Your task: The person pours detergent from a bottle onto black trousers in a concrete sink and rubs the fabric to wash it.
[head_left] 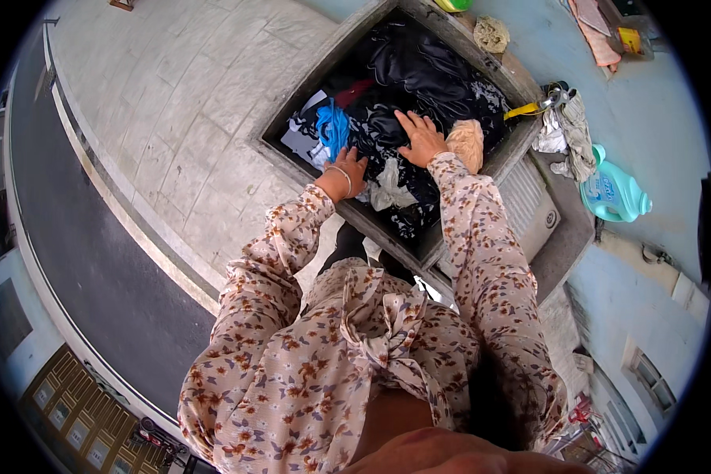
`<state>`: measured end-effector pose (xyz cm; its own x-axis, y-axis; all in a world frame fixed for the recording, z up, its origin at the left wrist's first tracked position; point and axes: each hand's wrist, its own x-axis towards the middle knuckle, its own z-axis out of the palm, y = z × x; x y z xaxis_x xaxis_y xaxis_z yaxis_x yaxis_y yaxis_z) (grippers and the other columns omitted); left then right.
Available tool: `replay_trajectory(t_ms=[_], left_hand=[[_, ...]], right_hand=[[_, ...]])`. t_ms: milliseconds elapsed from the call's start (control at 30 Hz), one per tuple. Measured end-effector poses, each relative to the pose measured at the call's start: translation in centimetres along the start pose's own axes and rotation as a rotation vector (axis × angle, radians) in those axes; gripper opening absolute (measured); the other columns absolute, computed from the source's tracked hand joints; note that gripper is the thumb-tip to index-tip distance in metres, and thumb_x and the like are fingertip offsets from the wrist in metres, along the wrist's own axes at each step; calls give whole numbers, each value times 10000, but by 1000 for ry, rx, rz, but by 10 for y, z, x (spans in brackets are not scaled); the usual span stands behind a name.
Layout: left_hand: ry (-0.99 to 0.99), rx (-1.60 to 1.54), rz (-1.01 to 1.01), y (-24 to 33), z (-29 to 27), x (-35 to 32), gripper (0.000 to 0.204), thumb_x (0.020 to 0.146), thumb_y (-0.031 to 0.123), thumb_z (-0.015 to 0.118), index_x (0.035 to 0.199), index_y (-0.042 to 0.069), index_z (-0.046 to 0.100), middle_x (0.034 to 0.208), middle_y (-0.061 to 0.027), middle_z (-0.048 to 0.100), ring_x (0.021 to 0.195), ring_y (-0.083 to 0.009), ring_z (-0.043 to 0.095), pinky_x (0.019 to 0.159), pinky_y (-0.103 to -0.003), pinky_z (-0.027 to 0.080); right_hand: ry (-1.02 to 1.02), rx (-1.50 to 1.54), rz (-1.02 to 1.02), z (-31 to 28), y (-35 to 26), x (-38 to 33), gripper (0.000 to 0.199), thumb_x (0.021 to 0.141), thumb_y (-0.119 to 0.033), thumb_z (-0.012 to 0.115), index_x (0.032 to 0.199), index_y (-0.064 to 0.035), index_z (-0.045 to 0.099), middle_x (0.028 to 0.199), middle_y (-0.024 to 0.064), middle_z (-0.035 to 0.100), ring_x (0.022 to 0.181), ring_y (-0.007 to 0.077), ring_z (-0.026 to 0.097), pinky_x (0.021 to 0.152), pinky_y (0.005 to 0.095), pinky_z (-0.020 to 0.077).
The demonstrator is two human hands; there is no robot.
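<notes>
While pressing flat and open on dark laundry (419, 79), both hands, left hand (349, 167) and right hand (420, 138), are resting inside the concrete wash basin (312, 79).

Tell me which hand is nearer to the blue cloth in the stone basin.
Left. The left hand rests on the dark laundry right beside the blue cloth; the right hand presses flat on dark clothes farther off, by a tan bundle.

— What is the person wearing?
— A loose beige blouse (292, 371) with small brown and rust flowers, long gathered sleeves, a bow (387, 328) tied at the front.
— Anything else?
— A thin bangle (342, 177) on the left wrist.
</notes>
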<state>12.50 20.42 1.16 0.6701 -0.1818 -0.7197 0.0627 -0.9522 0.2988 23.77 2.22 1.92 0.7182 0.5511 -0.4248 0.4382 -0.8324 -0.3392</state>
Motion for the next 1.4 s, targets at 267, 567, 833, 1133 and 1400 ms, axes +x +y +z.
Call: replay_trajectory(t_ms=[267,567,833,1133,1400], left_hand=[[96,2,-61,-3,2,17,434,834,242,534,1255,151,480,1339,-100,423,1248,-293,393,950,-592,324],[233,-23,-71,-1,-7,3,376,805,267,599,1147,131,524,1183,-98,500,1114,-301,503,887,-519,398],[176,34,-158,3,-19,1,699,781,265,628,1396,270,297,1418,-106,239,1241,-321,342,938,-492,386],[54,22,-227,-16,-36,50,651,772,279,636,1363,238,366,1379,-168,297,1222,-373,376,955,-480,388],[476,-148,229,20,-50,32,815,737,109,657,1408,93,194,1369,-240,300,1218,-423,372,998,-428,358]], right_hand=[[39,-102,-79,34,13,13,549,736,-141,658,1258,-150,488,1062,106,595,986,311,530,852,390,442],[14,-104,-270,11,-1,-106,237,698,-121,622,925,-58,645,827,120,644,787,290,567,735,361,451],[46,361,-79,3,15,-102,402,785,-252,621,1136,-59,588,976,146,609,921,307,548,824,377,451],[269,335,360,48,42,-49,695,732,-271,666,1256,91,388,1153,304,516,1099,388,507,920,389,415],[164,733,26,-49,5,-132,188,749,-108,588,853,42,545,725,227,571,695,345,597,628,370,448]])
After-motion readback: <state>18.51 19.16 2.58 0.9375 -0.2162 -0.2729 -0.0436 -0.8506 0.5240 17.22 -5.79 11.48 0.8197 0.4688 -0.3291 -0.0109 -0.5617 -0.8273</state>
